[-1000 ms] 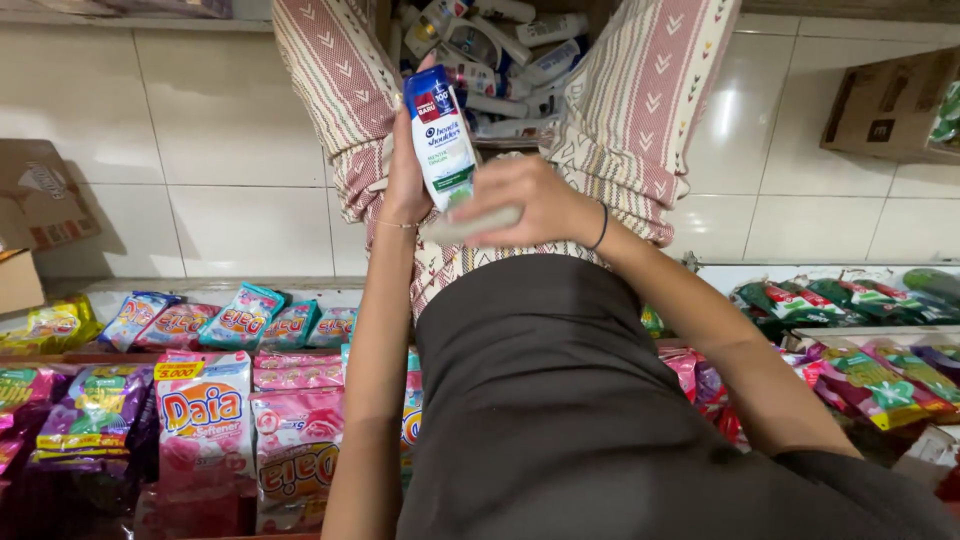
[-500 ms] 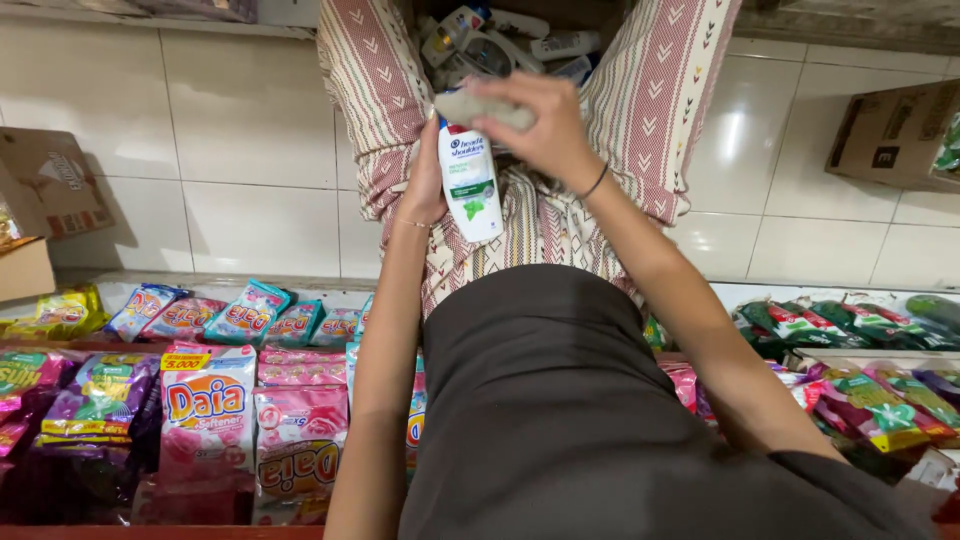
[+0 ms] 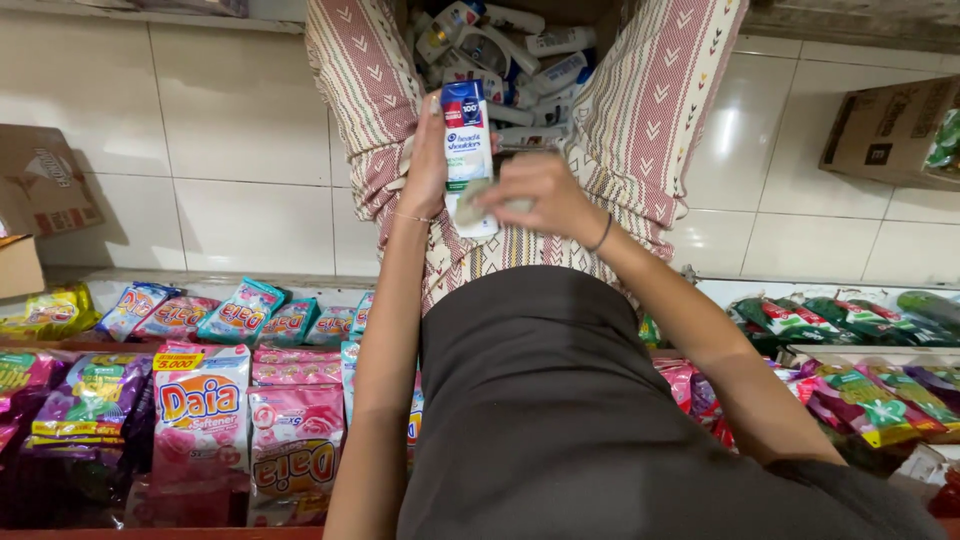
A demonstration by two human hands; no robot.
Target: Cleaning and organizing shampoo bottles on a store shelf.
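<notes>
White tiled wall, sachet display below. Shampoo bottle (image 3: 466, 150) now upright again, lower than a moment ago, left hand (image 3: 428, 160) grip clamped on it; right hand (image 3: 535, 195) grip closed on pale cloth (image 3: 478, 205), rubbing bottle's base. Bottle box (image 3: 510, 50) behind.

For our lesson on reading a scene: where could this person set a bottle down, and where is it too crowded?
Free: the white tiled floor, between the cardboard box and the patterned trouser leg, and again right of the other leg. Crowded: the box of bottles between the legs, the detergent packets at lower left, and the green packets at right. The left hand holds a white bottle.
</notes>
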